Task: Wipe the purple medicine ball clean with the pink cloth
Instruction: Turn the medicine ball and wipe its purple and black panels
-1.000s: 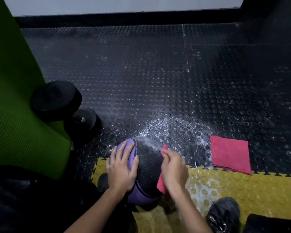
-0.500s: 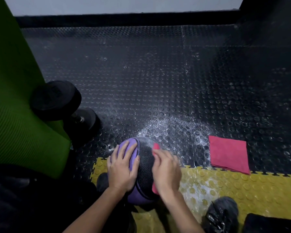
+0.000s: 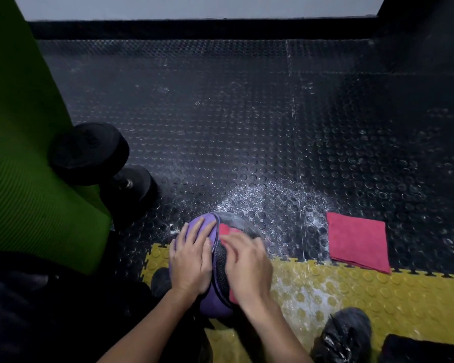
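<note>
On top of the ball, my right fingers lie spread and nearly straight, pressing the pink cloth flat against the dark mesh panel. They are not curled round it, just pushing down, and they look a little blurred. The cloth peeks out at 12 o'clock past my fingertips and again under the heel of my right hand at 6 o'clock.

My left fingers are straight and relaxed, laid flat on the purple panel. My left hand steadies the purple medicine ball from its 9 o'clock side. The two hands sit close together, with the ball's seam between them.

The ball rests on the floor where the yellow tile meets the black studded floor. White specks scatter over the floor at 1 o'clock from it. A second, folded pink cloth lies well apart at 3 o'clock. A black dumbbell sits at 10 o'clock, against the green mat. A dark shoe shows at 4 o'clock.
</note>
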